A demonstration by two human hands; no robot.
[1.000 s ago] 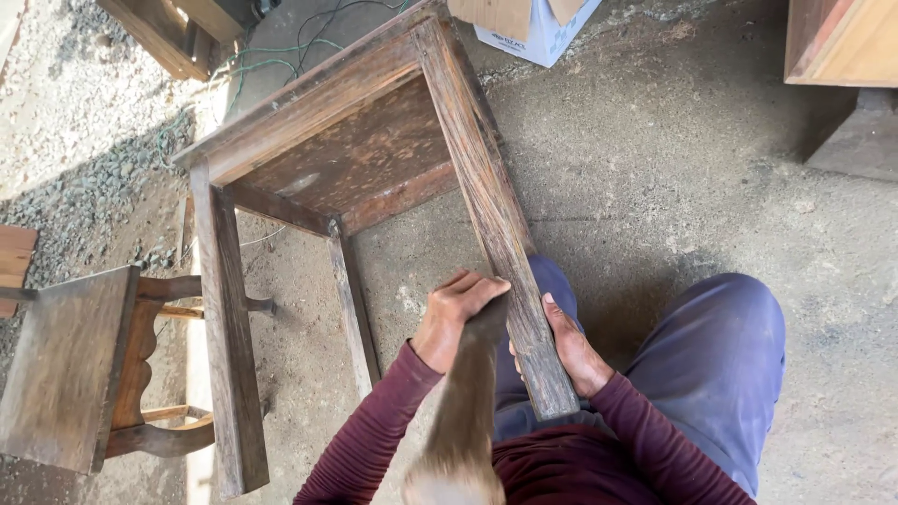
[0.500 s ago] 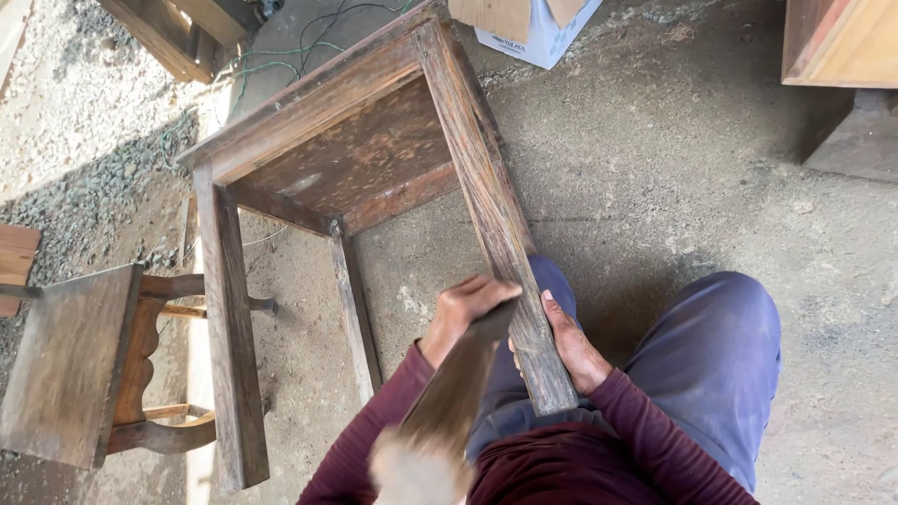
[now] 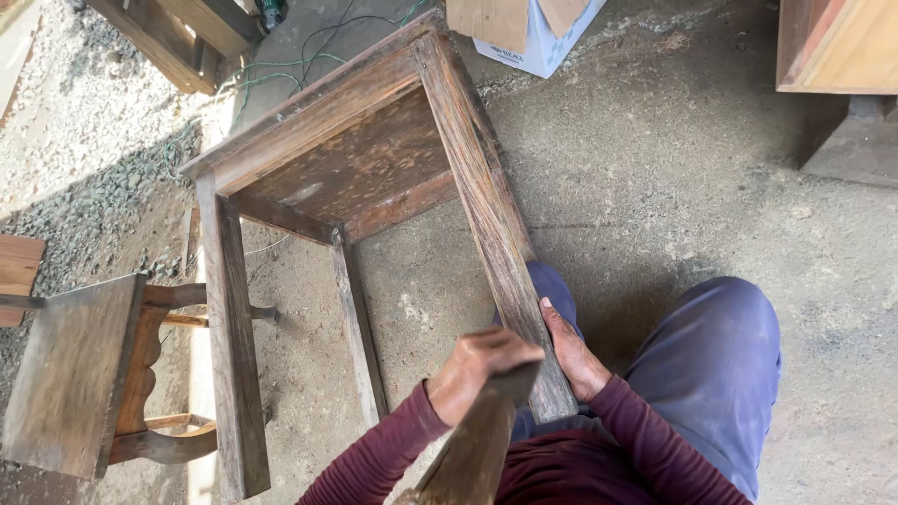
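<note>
The old wooden table [image 3: 365, 178] lies tipped on its side on the concrete floor [image 3: 673, 215], legs pointing toward the person, so the underside and frame face up where they can be reached. One long table leg [image 3: 491, 224] runs from the top's far corner down across the person's lap, and its free end rests against the blue trousers [image 3: 720, 365], which looks like a way of propping it steady.

The right hand [image 3: 572, 353] lies flat along the right edge of that leg near its end, fingers stretched rather than curled, pressing it in place. The left hand [image 3: 477, 369] is closed tight around a flat piece of wood [image 3: 472, 449], held at an angle with its upper end meeting the leg's end; from here I cannot tell whether it is a tool or a loose slat.

By the left edge of the floor a small dark stool [image 3: 84, 374] stands just beside the table's other near leg. A cardboard box [image 3: 533, 33] sits past the table's far corner, and green and black cables [image 3: 309, 51] trail over the gravel beyond.
</note>
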